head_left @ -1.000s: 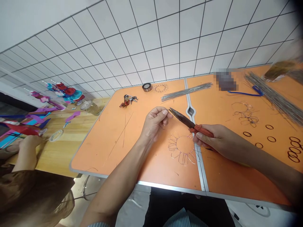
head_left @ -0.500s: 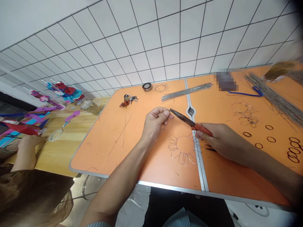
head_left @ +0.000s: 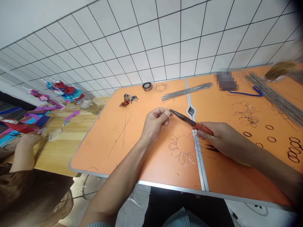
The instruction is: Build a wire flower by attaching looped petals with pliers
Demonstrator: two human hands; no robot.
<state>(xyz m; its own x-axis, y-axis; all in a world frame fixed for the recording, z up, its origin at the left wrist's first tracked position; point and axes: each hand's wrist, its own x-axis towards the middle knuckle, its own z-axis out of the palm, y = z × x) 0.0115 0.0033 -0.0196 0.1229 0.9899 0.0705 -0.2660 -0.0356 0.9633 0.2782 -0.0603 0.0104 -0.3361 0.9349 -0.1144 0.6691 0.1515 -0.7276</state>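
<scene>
Well, my right hand clasps red-handled pliers. Beside their tips, my left hand is pinched together, on what I can't tell. A wire flower lies nearby.

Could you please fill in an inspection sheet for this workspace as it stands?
Surface: orange table, metal-edged, with a metal seam through it.
Work things: pliers; petal-looped wire ring reaching the seam; straight wire bundle across it.
Clutter: key bunch, small roll, crossed wires, dark rings.
Hands: right hand grips the pliers; left hand pinched beside their tips, anything held too small to tell.
Cables: none certain; blue bent strip unclear.
Surroundings: white tiled wall; wooden table on the left with a co-worker's hand.
</scene>
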